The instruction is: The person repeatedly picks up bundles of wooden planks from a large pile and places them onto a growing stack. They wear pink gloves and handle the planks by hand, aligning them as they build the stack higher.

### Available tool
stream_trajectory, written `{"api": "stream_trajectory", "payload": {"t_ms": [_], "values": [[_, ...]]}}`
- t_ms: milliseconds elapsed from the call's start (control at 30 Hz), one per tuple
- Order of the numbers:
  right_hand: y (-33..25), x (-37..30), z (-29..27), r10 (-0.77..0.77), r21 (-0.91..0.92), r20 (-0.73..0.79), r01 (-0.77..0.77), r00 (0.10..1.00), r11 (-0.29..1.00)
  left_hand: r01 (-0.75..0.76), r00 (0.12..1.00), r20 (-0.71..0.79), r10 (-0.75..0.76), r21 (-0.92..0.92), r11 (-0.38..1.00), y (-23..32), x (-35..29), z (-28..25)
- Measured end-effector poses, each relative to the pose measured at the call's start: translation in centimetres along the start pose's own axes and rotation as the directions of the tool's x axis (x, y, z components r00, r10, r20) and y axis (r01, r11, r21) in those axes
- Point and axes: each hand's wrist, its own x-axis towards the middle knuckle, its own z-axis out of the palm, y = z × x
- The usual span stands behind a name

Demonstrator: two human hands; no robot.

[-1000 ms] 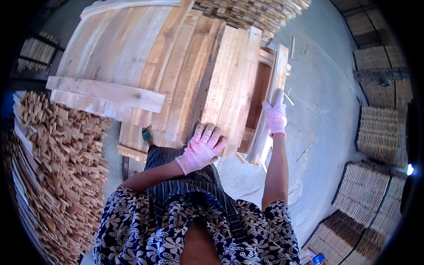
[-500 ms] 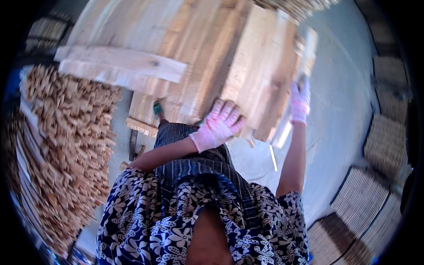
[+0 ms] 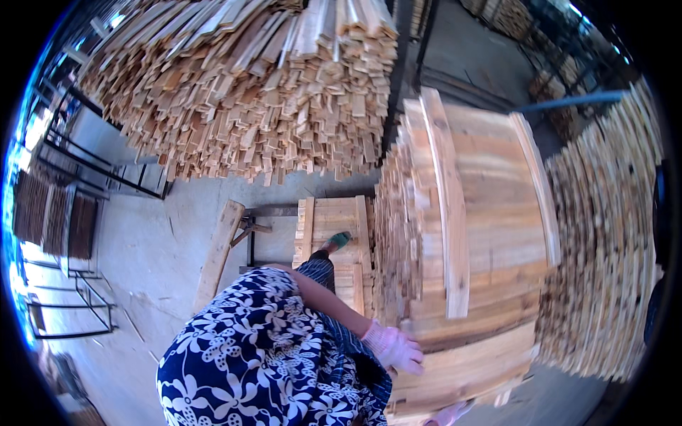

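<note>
A pink-and-white glove covers my left hand [image 3: 396, 348], which rests palm down at the edge of a tall stack of wooden boards. Its fingers lie stretched out by a wide, pale board [image 3: 469, 366] on the near part of the stack, and nothing shows in its grasp. At the lower edge of the view my right hand [image 3: 451, 414], gloved alike, is by the near end of that board. Only part of it shows, and its fingers are too cut off to read. Two narrow battens, one nearer [image 3: 447, 206] and one farther right [image 3: 538, 188], lie across the top of the stack.
A large heap of thin wooden strips [image 3: 270, 121] fills the far left. More stacked boards [image 3: 597, 263] stand close on the right. A slatted wooden platform [image 3: 330, 220] is under my foot, with a leaning plank [image 3: 219, 248] beside it. Metal frames [image 3: 74, 312] stand at the left.
The view has swung left, so the board stack now appears on the right and the strip heap ahead. My left hand stays at the stack; my right hand has dropped to the lower edge.
</note>
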Motion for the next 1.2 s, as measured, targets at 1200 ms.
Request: {"api": "stream_trajectory", "payload": {"t_ms": [1200], "values": [[-115.2,-30.5,54.6,-0.482,0.440,0.876,0.363,0.028,0.821,0.310,-0.264,-0.563,-0.783,-0.819,0.483,-36.0,-40.7,-65.5]]}}
